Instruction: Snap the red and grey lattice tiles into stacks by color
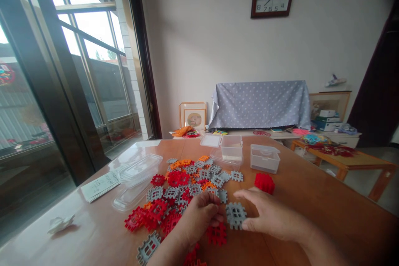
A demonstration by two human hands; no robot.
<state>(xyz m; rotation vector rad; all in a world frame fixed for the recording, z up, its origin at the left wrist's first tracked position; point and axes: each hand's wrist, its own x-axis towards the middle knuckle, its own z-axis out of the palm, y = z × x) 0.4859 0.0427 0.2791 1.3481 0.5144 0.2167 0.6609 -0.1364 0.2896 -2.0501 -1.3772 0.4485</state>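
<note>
Interlocking plastic building tiles with notched edges and window-like cut-outs lie in a loose pile of red (pixel 178 179), grey (pixel 155 194) and orange (pixel 181 164) pieces. My left hand (pixel 199 216) is over the near right side of the pile, its fingers curled together; anything inside them is hidden. Just below those fingers lies a red tile (pixel 217 235). My right hand (pixel 268 212) is open, thumb and fingers spread around the right side of a small stack of grey tiles (pixel 236 215). Its thumb tip is close to the stack's edge; I cannot tell if they touch.
Beyond my right hand sits a red tile stack (pixel 264 183). Clear plastic boxes (pixel 264 159) (pixel 231 149) stand at the back. Transparent lids (pixel 140 168) lie left of the pile beside a handwritten notepad (pixel 100 185). Crumpled tissue (pixel 61 224) rests on the brown table (pixel 93 232).
</note>
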